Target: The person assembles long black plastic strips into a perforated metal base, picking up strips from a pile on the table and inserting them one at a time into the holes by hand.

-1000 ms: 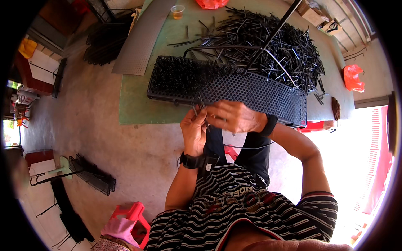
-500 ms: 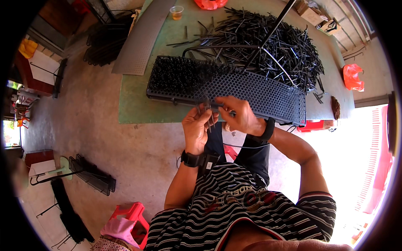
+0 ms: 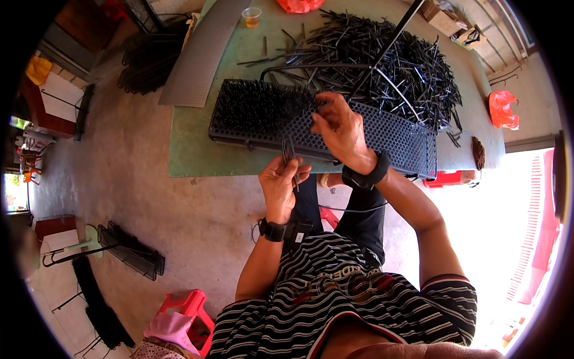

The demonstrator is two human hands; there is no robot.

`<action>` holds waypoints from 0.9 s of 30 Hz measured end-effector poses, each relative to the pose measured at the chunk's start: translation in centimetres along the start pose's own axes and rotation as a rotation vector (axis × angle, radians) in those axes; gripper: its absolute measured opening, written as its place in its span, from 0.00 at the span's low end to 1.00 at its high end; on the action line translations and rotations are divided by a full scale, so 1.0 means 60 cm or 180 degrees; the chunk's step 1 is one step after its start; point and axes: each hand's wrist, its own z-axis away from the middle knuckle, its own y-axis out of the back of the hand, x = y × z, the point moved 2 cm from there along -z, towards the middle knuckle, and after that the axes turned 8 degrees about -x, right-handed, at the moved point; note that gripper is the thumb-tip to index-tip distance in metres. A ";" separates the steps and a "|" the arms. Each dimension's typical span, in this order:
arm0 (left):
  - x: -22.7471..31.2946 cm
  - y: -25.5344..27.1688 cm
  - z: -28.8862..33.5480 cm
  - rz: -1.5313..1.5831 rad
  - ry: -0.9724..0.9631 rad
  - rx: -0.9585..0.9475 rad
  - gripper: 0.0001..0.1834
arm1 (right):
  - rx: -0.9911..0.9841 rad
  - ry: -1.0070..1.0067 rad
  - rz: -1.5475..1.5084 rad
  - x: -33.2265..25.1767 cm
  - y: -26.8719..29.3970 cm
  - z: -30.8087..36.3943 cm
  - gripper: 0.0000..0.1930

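A long black perforated panel (image 3: 382, 134) lies along the table's near edge. Its left part is packed with upright black bristle-like pieces (image 3: 251, 107); bare holes show over the rest. In front of the panel, my left hand (image 3: 279, 186) pinches a few thin dark strips (image 3: 288, 154) that point up and away from me. My right hand (image 3: 345, 131) is over the panel, by the right end of the bristled part. Its fingers are bent together at the tips, and whatever may be between them is too small to make out.
Behind the panel a big heap of loose black strips (image 3: 388, 66) covers the green table (image 3: 191, 146). A bent metal rod frame (image 3: 311, 66) stands over the panel. A cup (image 3: 252, 18) and a grey perforated sheet (image 3: 200, 54) are at the far left. A red stool (image 3: 191, 308) stands lower left.
My right hand has moved up and away from my left hand, from the panel's near edge to the edge of the bristled part. My left hand stays nearly in place with its strips.
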 end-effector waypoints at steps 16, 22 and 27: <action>0.003 0.007 -0.005 0.0438 0.0103 -0.0072 0.06 | -0.0447 0.0815 0.2063 0.043 -0.027 -0.039 0.17; 0.010 0.007 -0.003 0.0495 0.0083 -0.0074 0.06 | -0.0841 0.1005 0.2628 0.016 -0.017 -0.023 0.27; 0.010 0.008 -0.006 0.0642 0.0175 -0.0150 0.06 | -0.0699 0.1237 0.1895 0.007 -0.004 0.010 0.28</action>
